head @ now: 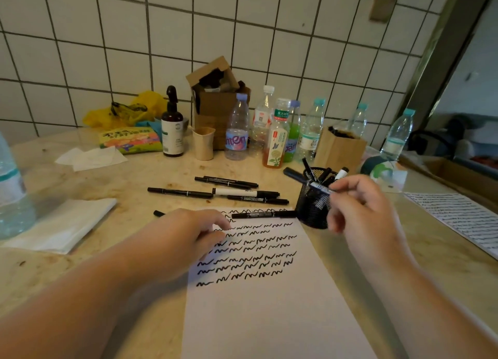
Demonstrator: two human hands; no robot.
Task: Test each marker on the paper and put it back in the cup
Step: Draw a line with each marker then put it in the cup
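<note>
Right hand (361, 205) pinches black marker (307, 181) over mesh cup (314, 210), apparently returning it; left hand (188, 232), fingers relaxed, steadies squiggle-covered paper (269, 304); untested markers (237, 190) wait beyond.

Black squiggles (246, 253) on white paper (269, 313), black mesh cup (314, 210)

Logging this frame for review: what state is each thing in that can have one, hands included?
Right hand: pinches a marker over the mesh cup.
Left hand: rests on the paper, fingers loosely curled.
Paper: upper part scribbled, lower part blank.
Mesh cup: upright, holding several markers.
Loose markers: lying on the table, capped.
</note>
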